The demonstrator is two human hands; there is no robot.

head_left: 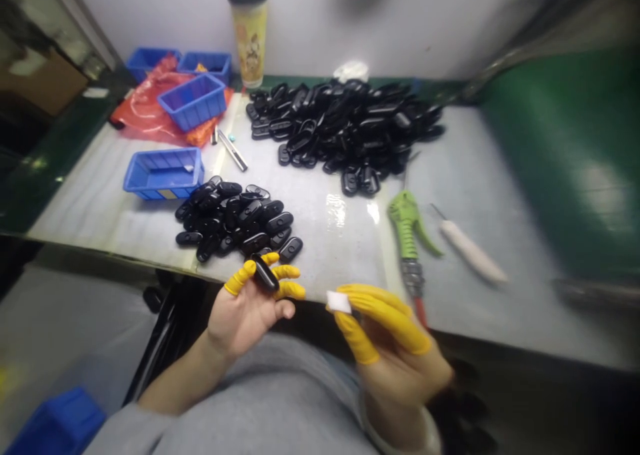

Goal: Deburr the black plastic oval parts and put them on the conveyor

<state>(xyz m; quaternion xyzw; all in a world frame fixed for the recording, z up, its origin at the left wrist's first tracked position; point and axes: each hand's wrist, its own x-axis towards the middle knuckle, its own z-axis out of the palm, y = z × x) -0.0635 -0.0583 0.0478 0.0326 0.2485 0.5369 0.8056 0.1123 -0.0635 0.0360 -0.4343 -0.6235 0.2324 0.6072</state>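
You are cradling a glossy black oval plastic part (pixel 265 273) in your half-open left hand (pixel 245 315), just below the pile of matching parts (pixel 235 218). Your right hand (pixel 395 355) is pinching a white cloth pad (pixel 339 301) between yellow finger cots (pixel 375 308).

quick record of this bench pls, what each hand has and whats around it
left hand: the left hand holds a black oval plastic piece in its fingers
right hand: the right hand pinches a white pad
fingers: both hands wear yellow finger cots
nearest pile: smaller pile of black pieces, just past the left hand
rest: larger pile of black pieces, green-handled tool, white-handled tool, blue plastic crate, patterned tumbler
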